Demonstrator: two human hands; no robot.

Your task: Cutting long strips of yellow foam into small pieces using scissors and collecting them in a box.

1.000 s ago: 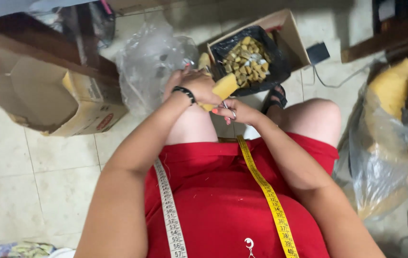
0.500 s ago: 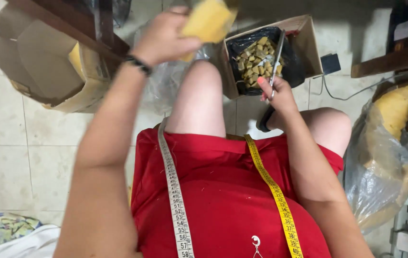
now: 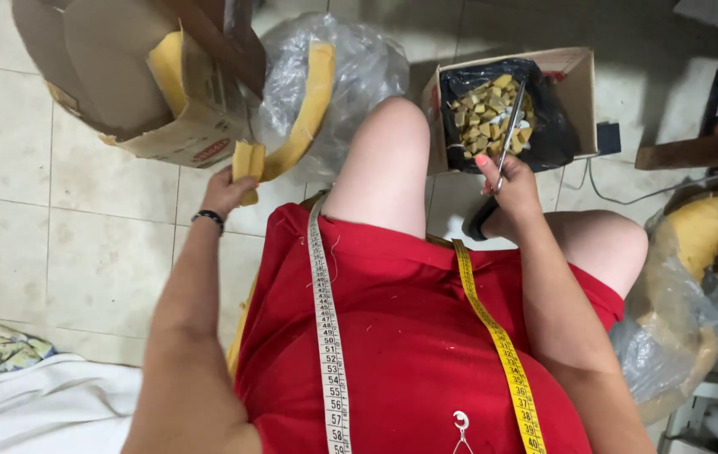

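Left hand (image 3: 226, 192) has its grip clamped on the lower end of a long yellow foam strip (image 3: 304, 113), which curves up and away from the grip, lying across a clear plastic bag (image 3: 359, 76) just beyond the left knee. Just left of that grip sits an open cardboard box (image 3: 136, 92) with another bit of yellow foam tucked inside. Right hand (image 3: 512, 192) is closed around the handles of a pair of scissors (image 3: 507, 139), blades pointing away from the grip into a box lined with black plastic (image 3: 573, 92) that's full of small foam cubes (image 3: 485, 113). A measuring tape (image 3: 325, 311) hangs over the red shirt, below both grips.
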